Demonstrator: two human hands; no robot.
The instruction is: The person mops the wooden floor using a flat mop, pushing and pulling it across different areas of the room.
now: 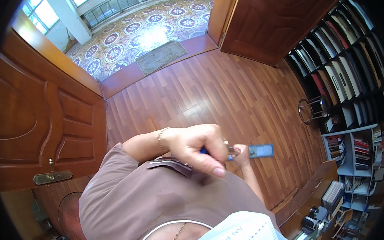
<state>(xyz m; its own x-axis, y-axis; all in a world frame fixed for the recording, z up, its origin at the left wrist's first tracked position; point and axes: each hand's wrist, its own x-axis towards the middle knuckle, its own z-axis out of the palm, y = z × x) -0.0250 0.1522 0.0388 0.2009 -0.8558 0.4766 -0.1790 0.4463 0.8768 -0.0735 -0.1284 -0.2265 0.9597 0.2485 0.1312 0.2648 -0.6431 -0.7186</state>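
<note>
Near the middle of the frame, we see the left hand with its fingers curled around the handle of a blue-headed tool. Just to its right, the right hand's fingers clamp the handle too. We find the flat head right of center, against the wooden floor.

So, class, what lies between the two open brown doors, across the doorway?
In the head view, a greyish mat lies along the reddish-brown threshold, between the left door and the right door.
</note>
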